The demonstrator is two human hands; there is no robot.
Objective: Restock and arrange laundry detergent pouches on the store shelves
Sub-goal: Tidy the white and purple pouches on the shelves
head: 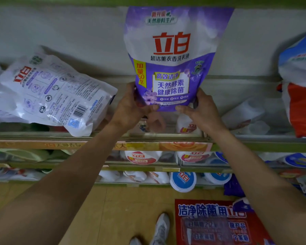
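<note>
A purple and white detergent pouch (173, 55) stands upright over the top shelf (245, 137), its front label facing me. My left hand (131, 105) grips its lower left corner and my right hand (198, 106) grips its lower right corner, thumbs on the front. A second pouch (48, 92) lies flat on the shelf to the left, white back side up with a barcode. At the right edge stands a blue, white and red pouch (298, 89).
The shelf's back wall (60, 32) is bare behind the pouches. Lower shelves hold several round-topped detergent containers (182, 181) and more pouches. A red floor sticker (219, 223) and my shoe (161, 228) lie on the wooden floor below.
</note>
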